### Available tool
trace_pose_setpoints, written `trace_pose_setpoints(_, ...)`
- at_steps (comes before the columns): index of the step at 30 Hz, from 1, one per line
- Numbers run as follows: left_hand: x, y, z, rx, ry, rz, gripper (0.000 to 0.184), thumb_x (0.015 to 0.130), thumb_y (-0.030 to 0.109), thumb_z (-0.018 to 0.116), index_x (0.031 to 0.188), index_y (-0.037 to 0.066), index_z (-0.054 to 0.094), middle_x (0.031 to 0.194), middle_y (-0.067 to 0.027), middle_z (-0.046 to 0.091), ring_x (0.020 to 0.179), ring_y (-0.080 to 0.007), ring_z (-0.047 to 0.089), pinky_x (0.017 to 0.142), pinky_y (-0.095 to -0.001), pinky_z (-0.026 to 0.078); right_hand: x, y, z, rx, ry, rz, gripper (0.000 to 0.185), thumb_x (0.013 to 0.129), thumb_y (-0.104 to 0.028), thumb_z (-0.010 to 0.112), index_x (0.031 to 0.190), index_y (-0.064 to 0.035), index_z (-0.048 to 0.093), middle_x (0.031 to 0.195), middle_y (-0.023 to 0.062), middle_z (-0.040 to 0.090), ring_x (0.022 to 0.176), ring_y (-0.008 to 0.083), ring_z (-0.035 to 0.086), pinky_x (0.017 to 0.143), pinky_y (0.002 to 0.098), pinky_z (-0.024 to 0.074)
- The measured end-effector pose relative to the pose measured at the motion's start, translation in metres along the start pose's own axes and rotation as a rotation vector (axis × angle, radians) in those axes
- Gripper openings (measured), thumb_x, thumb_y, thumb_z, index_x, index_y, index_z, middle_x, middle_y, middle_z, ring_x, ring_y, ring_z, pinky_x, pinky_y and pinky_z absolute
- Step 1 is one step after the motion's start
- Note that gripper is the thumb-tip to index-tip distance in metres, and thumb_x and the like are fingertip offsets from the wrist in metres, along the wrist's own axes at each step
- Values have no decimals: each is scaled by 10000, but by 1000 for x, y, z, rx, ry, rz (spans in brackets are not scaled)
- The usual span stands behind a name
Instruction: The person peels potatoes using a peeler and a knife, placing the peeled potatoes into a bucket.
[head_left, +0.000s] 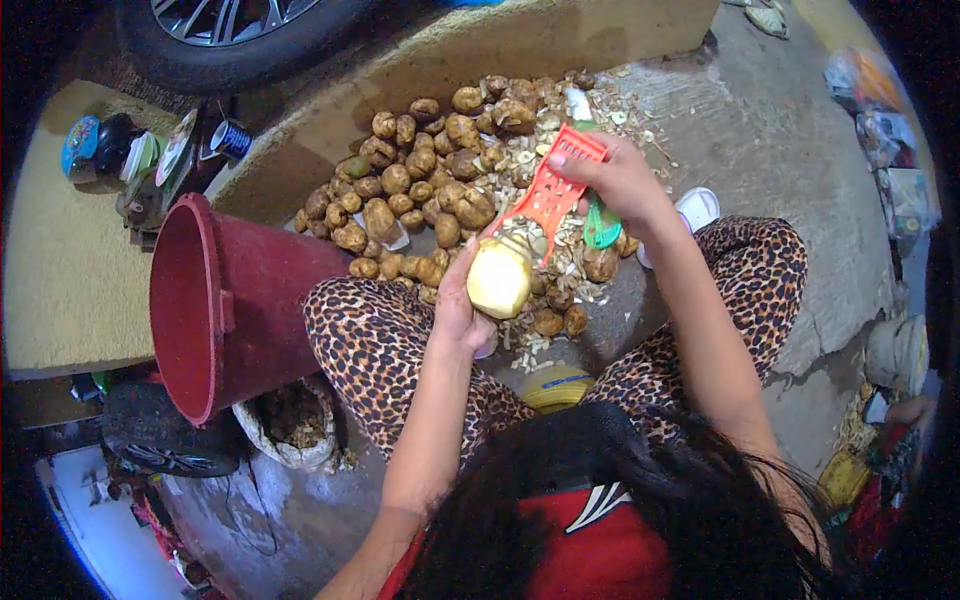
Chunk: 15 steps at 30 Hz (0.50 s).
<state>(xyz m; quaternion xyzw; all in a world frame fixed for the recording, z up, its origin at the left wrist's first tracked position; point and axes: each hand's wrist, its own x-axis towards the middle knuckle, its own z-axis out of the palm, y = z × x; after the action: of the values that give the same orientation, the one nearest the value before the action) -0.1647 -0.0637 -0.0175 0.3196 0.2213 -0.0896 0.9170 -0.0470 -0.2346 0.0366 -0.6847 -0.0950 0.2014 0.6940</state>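
A pale, peeled potato rests in my left hand, whose fingers and palm curl round its left side. My right hand grips an orange-red peeler with holes along its handle. Its forked end reaches down to the potato's top edge; whether the blade touches the skin I cannot tell. Just below my right hand lies a green plastic object, partly hidden. Beneath both hands, light peelings are strewn over the ground, beside a heap of brown unpeeled potatoes.
A large dark-red bucket lies tipped to the left, its mouth facing left. Behind the heap runs a low concrete ledge with a car wheel above. A white sack stands under the bucket. A yellow container sits between my legs.
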Motion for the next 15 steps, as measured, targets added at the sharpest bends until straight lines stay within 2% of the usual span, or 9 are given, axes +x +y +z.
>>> trace_pose_setpoints(2,-3,7,-3,-127,-77,-80,407,887,391,419,1111,66,521,930,-121,619,676,-223,622,526,-323,529,-2,5,8,35,-93,39,186,797,-244,636,817,-70,575,694,-23,581,568,44,513,502,194,422)
trace_pose_setpoints(3,0,6,-21,-157,-185,-153,462,887,462,383,1166,116,507,971,-86,599,761,-203,596,572,-343,503,-2,12,14,43,-99,38,187,799,-245,635,823,-71,573,706,-22,583,576,44,514,506,193,425)
trace_pose_setpoints(6,-5,7,-18,-146,-92,-215,490,871,497,387,1130,106,530,948,-100,608,741,-215,602,555,-326,490,4,36,30,177,-123,26,185,807,-216,633,877,-59,565,771,-8,597,630,53,541,536,200,446)
trace_pose_setpoints(7,-12,9,6,-170,90,-155,502,862,513,392,1093,94,545,919,-107,615,720,-222,605,552,-323,485,5,38,35,192,-113,17,183,808,-206,631,886,-54,563,780,-4,599,641,55,548,544,202,451)
trace_pose_setpoints(10,-13,8,-4,-225,10,-174,513,857,518,396,1088,85,546,933,-104,615,707,-224,609,573,-325,492,0,33,49,196,-62,0,172,807,-174,630,893,-40,567,771,6,605,645,66,564,541,206,460)
trace_pose_setpoints(12,-12,7,-7,-227,36,-148,511,855,516,403,1094,86,543,943,-101,615,708,-219,610,558,-314,497,1,33,52,182,-36,-53,171,803,-177,634,882,-40,571,753,3,602,624,68,560,525,205,455)
trace_pose_setpoints(15,-10,9,-6,-237,74,-119,502,851,507,414,1097,87,540,952,-96,613,712,-211,611,534,-302,503,-7,16,48,105,-78,-10,180,786,-184,654,858,-40,574,718,-6,586,596,60,543,502,196,443)
